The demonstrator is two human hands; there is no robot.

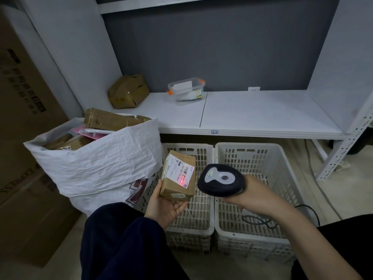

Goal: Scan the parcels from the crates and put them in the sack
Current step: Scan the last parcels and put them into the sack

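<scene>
My left hand (163,207) holds a small brown parcel (178,175) from below, thumb along its left side, its white label facing up. My right hand (255,197) grips a black barcode scanner (221,180) just right of the parcel. A red scan line glows on the label. Both are held above two white plastic crates: the left crate (198,201) and the right crate (256,158), which show no parcels inside. A white woven sack (101,166) stands to the left, filled with several brown parcels and a pink one.
A white shelf (252,116) runs behind the crates, carrying a crumpled brown box (128,91) and a clear lidded container (186,90). Large cardboard cartons (22,122) stand at far left. The scanner cable (260,220) lies in the right crate. My dark trouser leg (123,243) is in front.
</scene>
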